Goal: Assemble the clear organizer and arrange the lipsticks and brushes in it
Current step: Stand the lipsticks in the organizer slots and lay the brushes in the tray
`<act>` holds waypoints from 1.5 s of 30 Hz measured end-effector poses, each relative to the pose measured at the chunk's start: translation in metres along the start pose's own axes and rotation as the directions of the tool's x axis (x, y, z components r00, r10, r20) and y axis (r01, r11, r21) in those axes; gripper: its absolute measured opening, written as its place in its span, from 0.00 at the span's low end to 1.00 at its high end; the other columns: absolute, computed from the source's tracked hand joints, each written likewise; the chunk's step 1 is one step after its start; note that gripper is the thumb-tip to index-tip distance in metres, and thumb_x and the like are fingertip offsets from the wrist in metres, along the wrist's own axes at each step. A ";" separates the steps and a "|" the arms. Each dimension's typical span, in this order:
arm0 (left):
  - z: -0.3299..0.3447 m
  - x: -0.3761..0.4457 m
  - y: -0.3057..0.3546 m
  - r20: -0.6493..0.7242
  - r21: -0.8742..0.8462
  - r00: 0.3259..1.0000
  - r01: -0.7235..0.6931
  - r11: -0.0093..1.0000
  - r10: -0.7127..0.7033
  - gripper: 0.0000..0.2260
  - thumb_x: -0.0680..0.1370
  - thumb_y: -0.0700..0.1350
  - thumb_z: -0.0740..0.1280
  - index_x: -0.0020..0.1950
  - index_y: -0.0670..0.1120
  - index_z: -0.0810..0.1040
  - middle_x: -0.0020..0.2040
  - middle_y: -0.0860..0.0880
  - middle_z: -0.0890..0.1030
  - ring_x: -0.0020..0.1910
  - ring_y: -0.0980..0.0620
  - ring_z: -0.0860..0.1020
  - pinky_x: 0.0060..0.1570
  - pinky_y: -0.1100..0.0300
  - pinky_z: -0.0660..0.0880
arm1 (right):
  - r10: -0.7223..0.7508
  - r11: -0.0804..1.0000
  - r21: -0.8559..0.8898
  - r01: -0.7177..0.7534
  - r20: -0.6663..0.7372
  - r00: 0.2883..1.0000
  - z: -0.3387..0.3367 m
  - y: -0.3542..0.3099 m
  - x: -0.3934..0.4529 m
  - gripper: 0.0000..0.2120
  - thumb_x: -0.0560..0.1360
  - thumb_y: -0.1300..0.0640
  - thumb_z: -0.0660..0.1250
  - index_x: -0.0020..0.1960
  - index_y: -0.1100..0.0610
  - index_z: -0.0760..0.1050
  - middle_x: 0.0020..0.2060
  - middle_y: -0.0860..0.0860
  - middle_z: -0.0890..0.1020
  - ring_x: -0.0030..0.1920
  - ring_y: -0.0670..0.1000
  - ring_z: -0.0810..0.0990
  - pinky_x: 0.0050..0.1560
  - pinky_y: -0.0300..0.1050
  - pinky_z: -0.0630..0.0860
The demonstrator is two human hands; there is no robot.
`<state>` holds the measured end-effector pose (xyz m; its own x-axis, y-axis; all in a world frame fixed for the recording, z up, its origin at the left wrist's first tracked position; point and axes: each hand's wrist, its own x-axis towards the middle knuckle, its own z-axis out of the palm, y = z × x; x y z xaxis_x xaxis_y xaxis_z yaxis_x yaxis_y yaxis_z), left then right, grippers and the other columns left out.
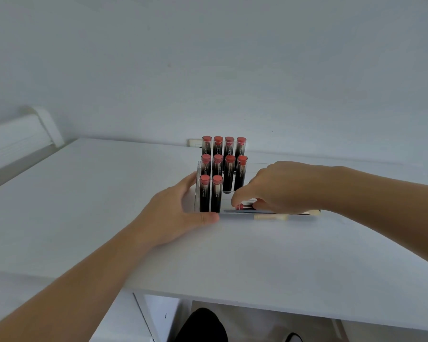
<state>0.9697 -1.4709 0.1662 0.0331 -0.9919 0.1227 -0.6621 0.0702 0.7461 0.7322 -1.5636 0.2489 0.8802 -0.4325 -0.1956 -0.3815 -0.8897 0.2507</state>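
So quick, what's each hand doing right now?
Left hand: open, steadying the clear organizer.
Right hand: pinching a lipstick lying on its side.

Left hand reaches in from lower left, fingers straight, thumb stretched forward. Right hand comes in from the right, fingers curled down, pinching.

Soft, even, cool light fills the view, with no glare. The hands cast only faint shadows on the white surface. Wide-angle bending curves its edges and the wall line. The clear organizer nearly vanishes; small print looks blurred, perhaps from compression.
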 end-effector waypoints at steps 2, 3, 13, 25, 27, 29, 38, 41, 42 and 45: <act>0.000 0.001 -0.001 0.007 -0.002 1.000 0.005 1.000 -0.005 0.49 0.61 0.72 0.73 0.79 0.70 0.57 0.75 0.61 0.71 0.77 0.57 0.66 0.75 0.49 0.65 | -0.002 1.000 -0.024 0.002 0.000 1.000 -0.001 0.000 -0.002 0.14 0.84 0.50 0.55 0.64 0.34 0.61 0.45 0.46 0.76 0.45 0.57 0.76 0.46 0.50 0.76; 0.000 0.001 -0.001 0.004 -0.003 1.000 0.008 1.000 -0.008 0.49 0.61 0.73 0.73 0.79 0.70 0.57 0.75 0.62 0.71 0.77 0.58 0.66 0.75 0.50 0.65 | -0.002 1.000 -0.030 0.002 -0.001 1.000 -0.001 0.000 -0.003 0.13 0.83 0.51 0.56 0.64 0.35 0.61 0.46 0.46 0.76 0.45 0.57 0.76 0.44 0.49 0.76; 0.000 -0.001 -0.003 -0.015 0.001 1.000 0.010 1.000 -0.010 0.50 0.59 0.75 0.72 0.79 0.69 0.58 0.76 0.64 0.69 0.77 0.60 0.65 0.76 0.53 0.64 | -0.145 0.985 -0.138 0.107 -0.305 0.941 -0.007 0.002 -0.024 0.06 0.78 0.57 0.64 0.53 0.50 0.76 0.46 0.44 0.77 0.45 0.48 0.73 0.35 0.44 0.71; 0.000 -0.003 0.000 -0.011 0.019 1.000 0.026 0.999 -0.026 0.55 0.56 0.81 0.69 0.80 0.65 0.61 0.77 0.64 0.67 0.77 0.61 0.64 0.75 0.55 0.63 | 0.305 0.866 0.499 -0.038 -0.465 0.831 0.011 -0.001 -0.038 0.09 0.76 0.57 0.70 0.54 0.48 0.83 0.44 0.41 0.78 0.42 0.44 0.78 0.42 0.35 0.74; -0.001 -0.003 0.000 -0.013 0.020 1.000 0.028 0.999 -0.028 0.55 0.55 0.82 0.68 0.80 0.65 0.61 0.77 0.64 0.67 0.77 0.61 0.64 0.75 0.55 0.64 | 0.359 0.841 0.539 -0.048 -0.490 0.794 0.012 -0.003 -0.035 0.06 0.76 0.56 0.71 0.51 0.48 0.84 0.43 0.42 0.78 0.40 0.46 0.79 0.42 0.38 0.75; -0.001 -0.003 0.000 -0.015 0.017 0.999 0.029 0.999 -0.028 0.55 0.55 0.81 0.68 0.80 0.65 0.61 0.77 0.64 0.67 0.77 0.61 0.64 0.75 0.55 0.64 | 0.384 0.827 0.559 -0.054 -0.493 0.781 0.012 -0.005 -0.032 0.05 0.76 0.53 0.71 0.50 0.48 0.84 0.43 0.42 0.79 0.39 0.46 0.79 0.43 0.44 0.77; 0.001 -0.002 -0.001 -0.028 0.025 0.999 0.023 0.999 -0.022 0.52 0.58 0.77 0.70 0.80 0.64 0.62 0.77 0.63 0.69 0.76 0.60 0.66 0.73 0.55 0.65 | 0.321 0.853 0.515 -0.084 -0.390 0.863 0.012 -0.006 -0.032 0.14 0.76 0.54 0.70 0.61 0.44 0.80 0.47 0.36 0.78 0.44 0.37 0.80 0.47 0.40 0.78; 0.001 -0.002 -0.002 -0.027 0.031 0.999 0.021 0.999 -0.020 0.50 0.60 0.76 0.71 0.80 0.64 0.62 0.76 0.64 0.69 0.76 0.60 0.66 0.75 0.53 0.65 | 0.367 0.824 0.559 -0.087 -0.411 0.834 0.017 -0.007 -0.029 0.14 0.77 0.55 0.70 0.61 0.44 0.81 0.46 0.38 0.82 0.45 0.33 0.79 0.44 0.35 0.77; 0.001 -0.002 -0.003 -0.027 0.033 0.999 0.020 0.999 -0.019 0.50 0.60 0.76 0.71 0.80 0.64 0.62 0.76 0.64 0.69 0.76 0.61 0.66 0.75 0.53 0.65 | 0.384 0.817 0.571 -0.086 -0.425 0.820 0.018 -0.008 -0.028 0.13 0.77 0.54 0.70 0.61 0.44 0.82 0.44 0.39 0.83 0.45 0.33 0.79 0.43 0.33 0.76; 0.001 -0.002 -0.003 -0.033 0.038 0.999 0.023 0.999 -0.022 0.50 0.60 0.76 0.71 0.80 0.63 0.62 0.76 0.64 0.69 0.76 0.60 0.66 0.74 0.55 0.65 | 0.416 0.800 0.594 -0.078 -0.456 0.787 0.019 -0.011 -0.023 0.11 0.77 0.52 0.70 0.59 0.45 0.83 0.40 0.37 0.82 0.44 0.35 0.79 0.41 0.33 0.77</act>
<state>0.9713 -1.4691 0.1629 0.0718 -0.9892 0.1279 -0.6890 0.0435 0.7235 0.7108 -1.5462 0.2323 0.6629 -0.6433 0.3830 -0.5418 -0.7652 -0.3476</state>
